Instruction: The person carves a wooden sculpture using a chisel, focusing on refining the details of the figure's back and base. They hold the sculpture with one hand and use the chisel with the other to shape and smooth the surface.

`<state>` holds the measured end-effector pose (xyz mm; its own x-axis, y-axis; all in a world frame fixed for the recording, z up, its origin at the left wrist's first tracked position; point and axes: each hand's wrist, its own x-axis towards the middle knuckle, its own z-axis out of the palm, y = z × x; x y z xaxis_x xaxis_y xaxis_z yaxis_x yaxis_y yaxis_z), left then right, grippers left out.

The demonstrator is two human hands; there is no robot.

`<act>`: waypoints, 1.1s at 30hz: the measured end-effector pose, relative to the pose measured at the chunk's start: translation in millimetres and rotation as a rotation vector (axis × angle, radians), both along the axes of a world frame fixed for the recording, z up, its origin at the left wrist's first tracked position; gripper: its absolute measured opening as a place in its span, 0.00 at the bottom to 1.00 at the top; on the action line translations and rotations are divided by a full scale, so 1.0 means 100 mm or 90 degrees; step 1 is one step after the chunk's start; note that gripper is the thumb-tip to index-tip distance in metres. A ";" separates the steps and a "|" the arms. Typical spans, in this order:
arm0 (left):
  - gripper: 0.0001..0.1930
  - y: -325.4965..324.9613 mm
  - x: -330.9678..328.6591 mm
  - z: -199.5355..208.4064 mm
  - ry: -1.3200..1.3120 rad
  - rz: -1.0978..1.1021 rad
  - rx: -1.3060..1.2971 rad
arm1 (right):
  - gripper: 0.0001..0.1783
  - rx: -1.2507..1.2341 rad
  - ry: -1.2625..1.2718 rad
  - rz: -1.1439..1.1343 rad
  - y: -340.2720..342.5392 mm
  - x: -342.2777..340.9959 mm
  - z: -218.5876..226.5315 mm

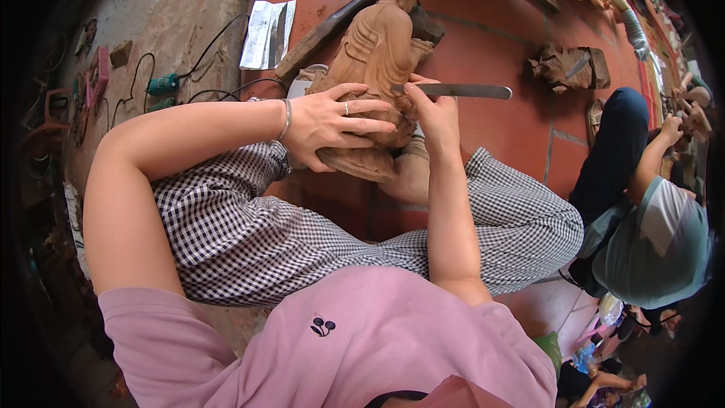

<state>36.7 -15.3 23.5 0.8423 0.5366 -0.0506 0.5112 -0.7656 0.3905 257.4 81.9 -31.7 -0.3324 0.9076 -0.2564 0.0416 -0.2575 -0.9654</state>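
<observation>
The wooden carving (375, 39), a robed figure on a rough base, lies at the upper centre of the frame, its top toward the upper edge. The left hand (328, 122) rests across its lower part, fingers loosely spread and pressed on the wood rather than closed around it, a ring on one finger. Just right of it, the right hand (438, 115) has its fingers closed on a flat metal tool (476, 91), whose rounded end points right and whose other end meets the carving. A white and grey sheet (267, 35) lies at upper left; any print on it is too small to read. At lower centre, the pink shirt (377, 332) bears a small dark cherry emblem (323, 326).
</observation>
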 end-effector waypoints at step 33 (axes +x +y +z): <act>0.39 -0.02 -0.01 0.00 0.004 0.004 0.001 | 0.09 -0.015 0.023 0.082 0.10 0.12 -0.07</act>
<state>35.5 -17.4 23.3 0.8383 0.5424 -0.0548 0.5187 -0.7625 0.3867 269.0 91.6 -39.0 -0.4553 0.8504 -0.2637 0.0416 -0.2755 -0.9604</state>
